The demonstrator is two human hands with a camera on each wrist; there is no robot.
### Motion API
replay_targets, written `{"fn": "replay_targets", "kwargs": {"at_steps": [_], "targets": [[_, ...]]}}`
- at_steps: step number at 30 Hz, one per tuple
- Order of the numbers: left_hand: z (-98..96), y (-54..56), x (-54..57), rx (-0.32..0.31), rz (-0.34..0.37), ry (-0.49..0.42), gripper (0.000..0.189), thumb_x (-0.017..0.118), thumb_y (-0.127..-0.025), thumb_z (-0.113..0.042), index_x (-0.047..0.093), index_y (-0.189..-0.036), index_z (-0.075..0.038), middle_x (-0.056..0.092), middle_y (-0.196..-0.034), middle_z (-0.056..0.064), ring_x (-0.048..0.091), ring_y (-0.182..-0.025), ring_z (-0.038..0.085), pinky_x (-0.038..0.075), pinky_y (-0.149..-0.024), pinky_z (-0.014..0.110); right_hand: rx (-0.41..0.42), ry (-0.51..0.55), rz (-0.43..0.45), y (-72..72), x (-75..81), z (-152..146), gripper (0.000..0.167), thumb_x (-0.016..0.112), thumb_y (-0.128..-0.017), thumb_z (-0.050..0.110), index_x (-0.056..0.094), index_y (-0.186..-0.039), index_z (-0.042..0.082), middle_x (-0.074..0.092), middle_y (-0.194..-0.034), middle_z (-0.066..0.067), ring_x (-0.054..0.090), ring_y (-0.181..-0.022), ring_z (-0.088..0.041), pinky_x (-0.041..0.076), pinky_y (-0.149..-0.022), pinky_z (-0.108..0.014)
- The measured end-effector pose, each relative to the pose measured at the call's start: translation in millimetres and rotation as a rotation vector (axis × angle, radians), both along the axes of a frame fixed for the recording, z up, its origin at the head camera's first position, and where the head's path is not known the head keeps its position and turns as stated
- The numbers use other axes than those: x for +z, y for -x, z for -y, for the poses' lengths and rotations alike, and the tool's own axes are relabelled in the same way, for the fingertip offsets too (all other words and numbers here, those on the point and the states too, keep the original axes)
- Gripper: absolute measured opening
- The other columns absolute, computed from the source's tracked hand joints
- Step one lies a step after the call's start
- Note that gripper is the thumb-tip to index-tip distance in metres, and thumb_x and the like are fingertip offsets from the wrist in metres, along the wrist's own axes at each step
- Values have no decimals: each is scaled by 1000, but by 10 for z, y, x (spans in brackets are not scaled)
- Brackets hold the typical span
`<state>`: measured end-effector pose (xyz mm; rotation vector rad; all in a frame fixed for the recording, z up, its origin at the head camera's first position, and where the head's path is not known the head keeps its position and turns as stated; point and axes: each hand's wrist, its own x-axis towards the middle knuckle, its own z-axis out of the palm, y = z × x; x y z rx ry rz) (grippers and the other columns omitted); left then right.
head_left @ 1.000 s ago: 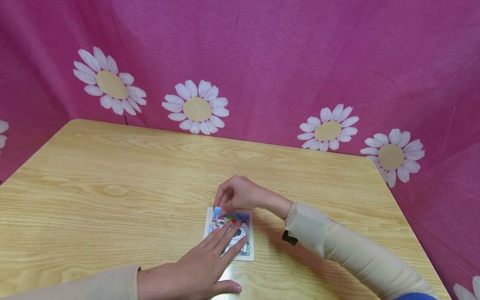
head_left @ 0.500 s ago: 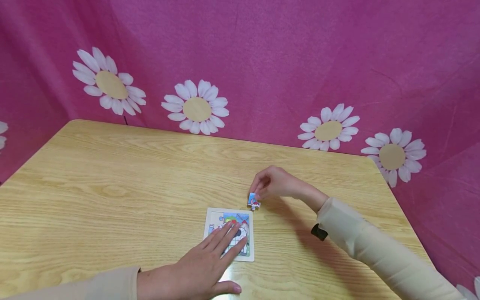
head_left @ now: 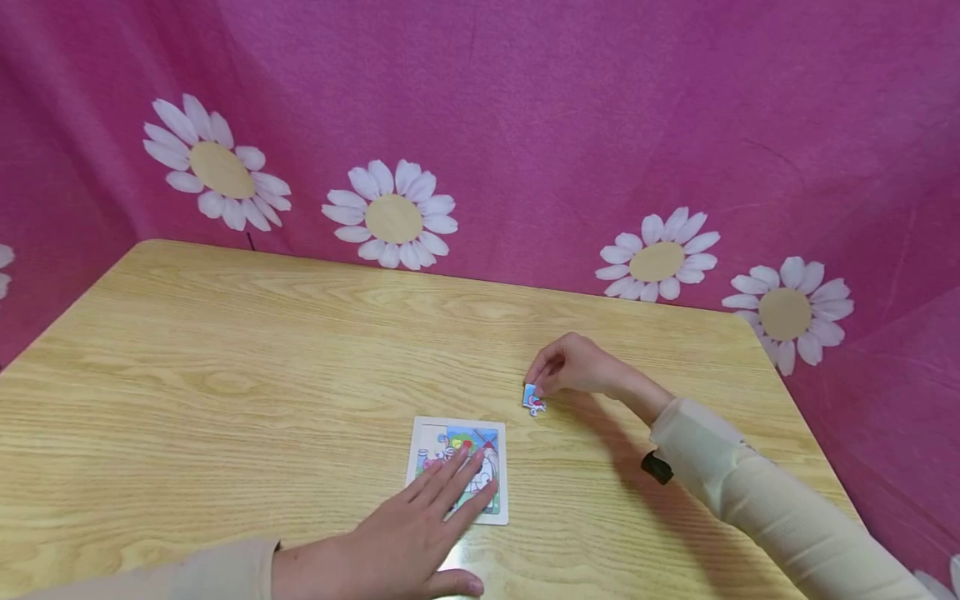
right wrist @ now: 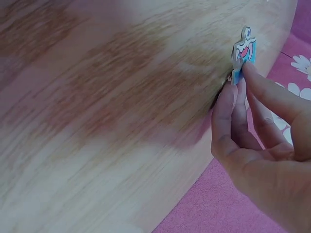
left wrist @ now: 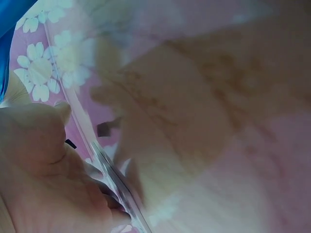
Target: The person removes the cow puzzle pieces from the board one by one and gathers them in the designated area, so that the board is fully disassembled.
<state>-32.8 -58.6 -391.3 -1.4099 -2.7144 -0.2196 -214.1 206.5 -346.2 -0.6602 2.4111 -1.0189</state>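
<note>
A small jigsaw puzzle (head_left: 487,437) in a pale square frame lies on the table, with a cow and a windmill pictured on it. Its upper left corner shows bare backing. Across the picture's lower part rests my left hand (head_left: 408,533), fingers straight and spread, covering some of it. To the right of the puzzle, my right hand (head_left: 577,367) pinches a blue, white and red puzzle piece (head_left: 532,400) between thumb and fingers. The right wrist view shows this puzzle piece (right wrist: 244,51) upright at the fingertips, its knob pointing up.
The wooden table (head_left: 285,350) has a rounded far edge. Behind it hangs a pink cloth (head_left: 517,125) printed with white daisies. A dark band or small object (head_left: 657,467) shows under the right sleeve.
My right hand has lifted the puzzle piece from the puzzle's upper left corner and carried it right, onto the table's right side. The left hand has stayed in place.
</note>
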Motion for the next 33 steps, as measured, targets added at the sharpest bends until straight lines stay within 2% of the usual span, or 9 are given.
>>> {"fn": "replay_targets", "kwargs": {"at_steps": [5,10,14,19,22,27,30,33], "targets": [[-18,-28,-29,-17,-114,-6,84,38,-95,-66,35,-150,-3,29,-155,24,29,-143,36,34,-109,42,-3,15,5,-18,-20,-1,10,74,-79,-11,72,-88,-8,71,-79,-15,65,-71,-13,54,-66,-24],[-27,-37,-42,-27,-138,1,83,38,-96,-66,37,-149,-3,32,-153,24,31,-142,34,35,-109,40,-3,13,-3,-53,6,13,10,75,-80,-8,73,-90,-7,72,-83,-14,67,-74,-14,55,-68,-24],[-27,-35,-32,-23,-68,-1,82,36,-97,-65,34,-151,-3,28,-155,23,28,-143,34,34,-109,42,34,48,-22,-145,91,118,12,75,-81,-7,72,-93,-8,73,-85,-15,70,-78,-18,55,-69,-25],[-34,-27,-13,-9,12,10,83,35,-96,-66,31,-152,-4,24,-157,22,23,-145,33,33,-110,43,113,113,21,-300,136,342,14,74,-82,-7,71,-95,-10,73,-88,-18,71,-80,-21,55,-67,-26],[-41,-22,6,-3,55,33,83,33,-96,-66,30,-153,-5,21,-159,21,21,-146,32,30,-112,43,139,127,59,-380,122,472,14,73,-83,-7,72,-96,-10,73,-89,-16,71,-81,-17,55,-68,-25],[-52,-15,39,4,140,50,83,33,-96,-66,28,-155,-8,17,-160,19,16,-147,31,28,-113,43,169,107,65,-433,85,631,12,71,-85,-6,73,-96,-8,74,-87,-12,70,-79,-11,54,-70,-23],[-52,-12,43,1,154,43,82,33,-96,-66,28,-155,-8,18,-160,19,16,-147,31,28,-113,44,193,76,51,-433,79,689,11,71,-85,-4,74,-96,-6,74,-85,-10,68,-77,-8,53,-70,-21],[-47,-13,36,-5,133,31,81,34,-96,-65,30,-154,-8,20,-160,20,18,-147,32,29,-112,44,213,35,33,-424,100,736,10,73,-86,0,75,-95,-4,74,-84,-7,67,-75,-6,53,-70,-20]]}}
